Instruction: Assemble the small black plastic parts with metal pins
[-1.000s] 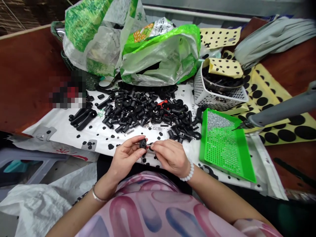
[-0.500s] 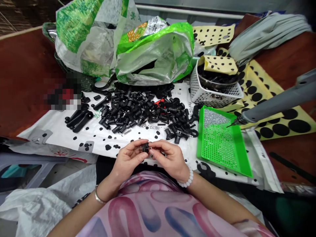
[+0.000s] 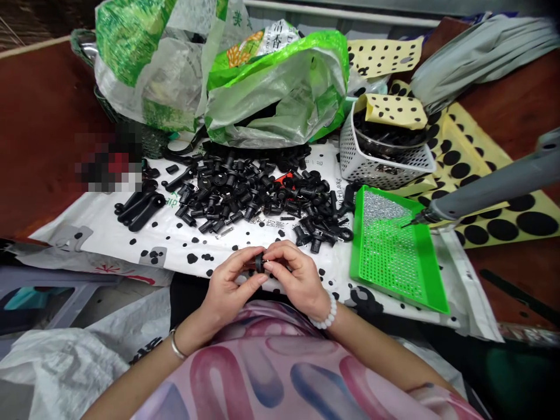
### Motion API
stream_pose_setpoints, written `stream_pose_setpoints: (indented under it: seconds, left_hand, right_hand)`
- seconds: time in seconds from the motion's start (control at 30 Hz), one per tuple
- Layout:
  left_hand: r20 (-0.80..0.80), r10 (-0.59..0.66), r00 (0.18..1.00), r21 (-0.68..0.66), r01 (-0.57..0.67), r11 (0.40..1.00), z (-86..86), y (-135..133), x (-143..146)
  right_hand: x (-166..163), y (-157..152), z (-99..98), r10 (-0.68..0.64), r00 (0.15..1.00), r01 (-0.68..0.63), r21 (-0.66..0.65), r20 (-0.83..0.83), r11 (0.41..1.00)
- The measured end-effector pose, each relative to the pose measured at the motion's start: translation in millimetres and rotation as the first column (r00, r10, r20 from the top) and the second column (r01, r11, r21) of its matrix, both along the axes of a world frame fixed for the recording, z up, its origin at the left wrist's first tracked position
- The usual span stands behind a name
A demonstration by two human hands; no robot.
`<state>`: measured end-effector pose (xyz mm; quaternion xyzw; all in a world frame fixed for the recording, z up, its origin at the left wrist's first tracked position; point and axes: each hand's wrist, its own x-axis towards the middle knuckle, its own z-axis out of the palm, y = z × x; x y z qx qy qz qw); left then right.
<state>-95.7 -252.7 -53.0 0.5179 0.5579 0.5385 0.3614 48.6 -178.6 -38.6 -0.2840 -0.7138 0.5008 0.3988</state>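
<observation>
A small black plastic part (image 3: 259, 262) is pinched between both hands, close to the person's body, just above the near edge of a white sheet (image 3: 175, 242) that covers the table (image 3: 39, 140). The left hand (image 3: 230, 286) has its fingers (image 3: 245, 256) curled around the part from the left, thumb below. The right hand (image 3: 295, 277) meets it from the right, its fingers closed on the same part; whether it also holds a second small piece cannot be told. A white bead bracelet (image 3: 324, 318) circles the right wrist and a thin metal bangle (image 3: 175, 344) the left.

Beyond the hands, a loose pile of black plastic parts (image 3: 258, 192) spreads across the middle of the sheet, with small black dots scattered around it. A few longer black pieces (image 3: 140, 207) lie apart to the left.

To the right of the pile sits a green tray (image 3: 433, 274) with a perforated floor holding tiny silvery pieces. The tip of a grey electric screwdriver (image 3: 485, 192) hangs over its far right corner. Behind the tray stands a white mesh basket (image 3: 380, 166) with dark parts inside and a folded yellow sheet of black dots (image 3: 394, 111) resting on it. More yellow sheets of round black pads (image 3: 494, 216) lie to the right.

At the back, two crumpled green and clear plastic bags (image 3: 262, 93) rest against each other.
</observation>
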Motion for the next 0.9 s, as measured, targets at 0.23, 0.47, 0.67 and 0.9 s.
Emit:
stream_pose_setpoints:
  seconds: [0.23,0.47,0.67,0.9]
  left_hand:
    - [-0.234,-0.063,0.97,0.089,0.086,0.992,5.5,-2,-14]
    - [-0.598,0.044,0.8,0.166,0.071,0.984,9.6,0,-19]
    - [-0.684,0.089,0.724,0.229,0.098,0.968,6.1,2,-17]
    - [-0.699,0.129,0.704,0.256,0.077,0.964,3.0,3,-14]
  right_hand:
    - [4,5,3.3,0.072,0.997,-0.073,0.066,0.007,0.995]
    - [5,3,8.0,0.051,0.992,-0.082,0.28,0.115,0.957]
    - [3,-3,6.9,0.06,0.986,-0.105,0.306,0.154,0.946]
    - [2,-6,5.1,-0.027,0.982,-0.049,0.387,0.187,0.921]
